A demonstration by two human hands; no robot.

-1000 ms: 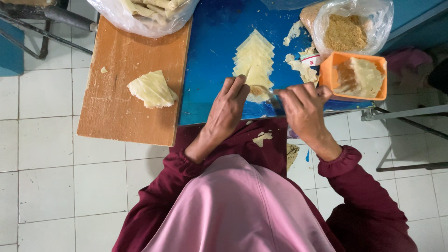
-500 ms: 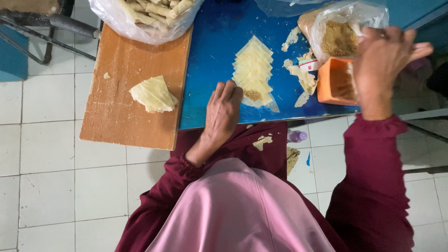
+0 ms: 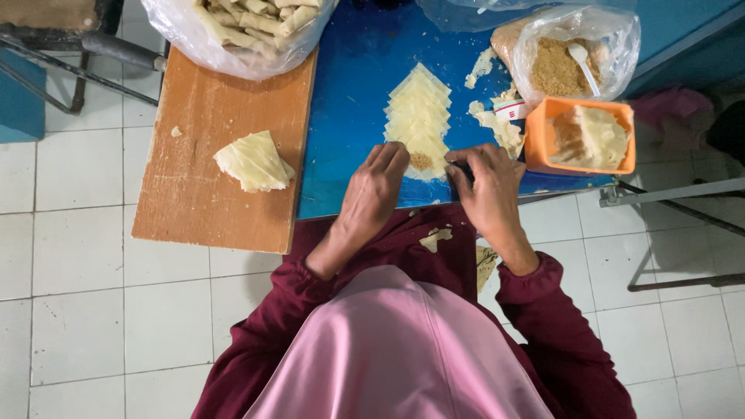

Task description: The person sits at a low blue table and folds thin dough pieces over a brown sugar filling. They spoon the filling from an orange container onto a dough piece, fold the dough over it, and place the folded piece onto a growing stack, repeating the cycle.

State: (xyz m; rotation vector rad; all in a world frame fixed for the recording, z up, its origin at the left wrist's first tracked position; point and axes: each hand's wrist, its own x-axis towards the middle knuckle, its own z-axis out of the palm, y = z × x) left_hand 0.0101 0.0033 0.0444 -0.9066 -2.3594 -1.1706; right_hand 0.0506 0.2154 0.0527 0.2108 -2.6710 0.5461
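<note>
A fanned stack of pale square pastry wrappers [image 3: 420, 116] lies on the blue table [image 3: 349, 140]. The nearest wrapper carries a small heap of brown filling [image 3: 421, 161]. My left hand [image 3: 374, 192] rests on that wrapper's left corner, fingers touching it. On the wrapper's right edge sits my right hand [image 3: 487, 188], with the fingertips pinched at the sheet. A clear bag of brown filling [image 3: 560, 71] with a white spoon [image 3: 582, 64] in it lies at the upper right.
An orange tub [image 3: 543, 140] holding more wrappers stands right of my right hand. A wooden board [image 3: 209, 186] on the left bears a small wrapper stack [image 3: 254, 161]. A bag of rolled pastries [image 3: 240, 27] sits at its top. Metal frames stand on the tiled floor.
My right hand was up at the filling bag half a second ago and has come back down to the nearest wrapper, where filling now lies. My left hand stayed on the wrapper.
</note>
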